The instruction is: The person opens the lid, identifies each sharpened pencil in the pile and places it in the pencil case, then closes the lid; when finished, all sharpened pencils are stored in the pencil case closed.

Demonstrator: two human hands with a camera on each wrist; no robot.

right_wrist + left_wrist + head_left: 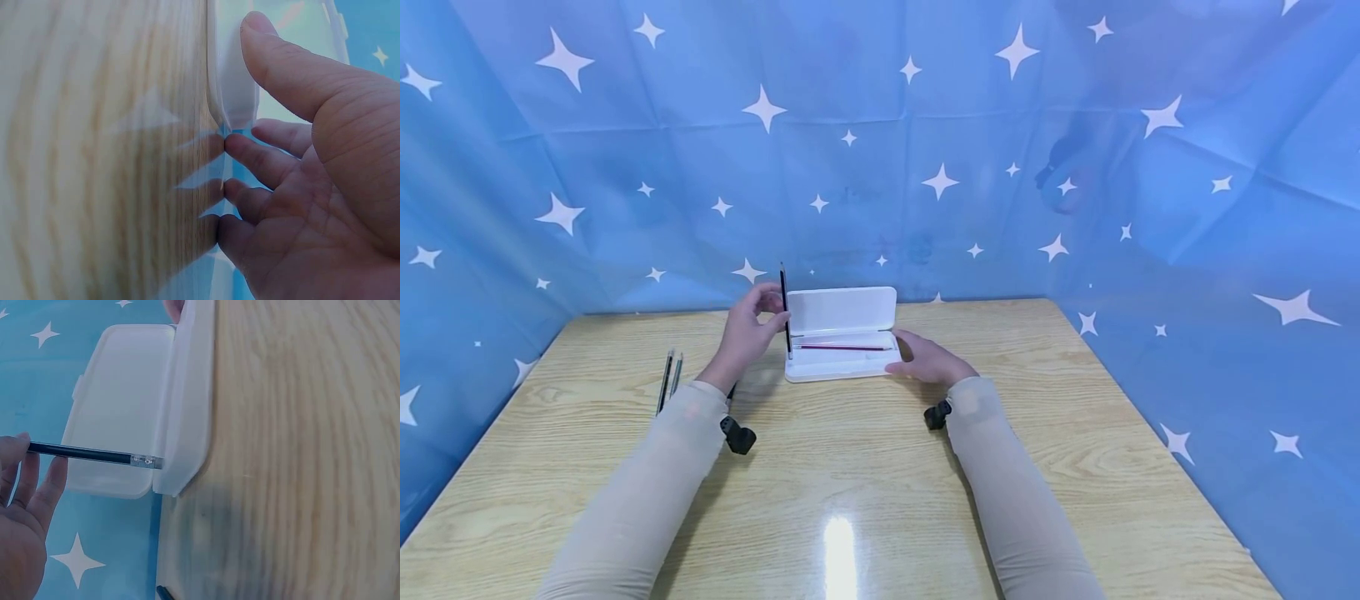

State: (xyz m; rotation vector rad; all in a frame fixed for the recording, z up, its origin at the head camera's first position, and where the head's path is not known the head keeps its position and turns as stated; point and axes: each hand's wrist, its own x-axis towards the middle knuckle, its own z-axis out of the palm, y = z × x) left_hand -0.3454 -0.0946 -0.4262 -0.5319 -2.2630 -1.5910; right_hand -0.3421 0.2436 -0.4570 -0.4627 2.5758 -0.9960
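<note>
An open white pencil case [842,312] stands on the table with its lid raised at the back. One red pencil [842,347] lies inside it. My left hand [749,330] pinches a black pencil [94,453] between thumb and fingers at the case's left end. That pencil is nearly upright, its eraser end down at the case; whether it touches the bottom cannot be told. At the right end, my right hand [928,360] holds the case, thumb [294,72] over the front corner and fingers against the end.
Left of the left forearm, a dark pencil [665,383] and a greyish pencil [677,373] lie side by side on the wooden table [880,467]. Another dark pencil [732,390] shows partly behind the left wrist. A blue star-patterned curtain [880,167] hangs behind the table.
</note>
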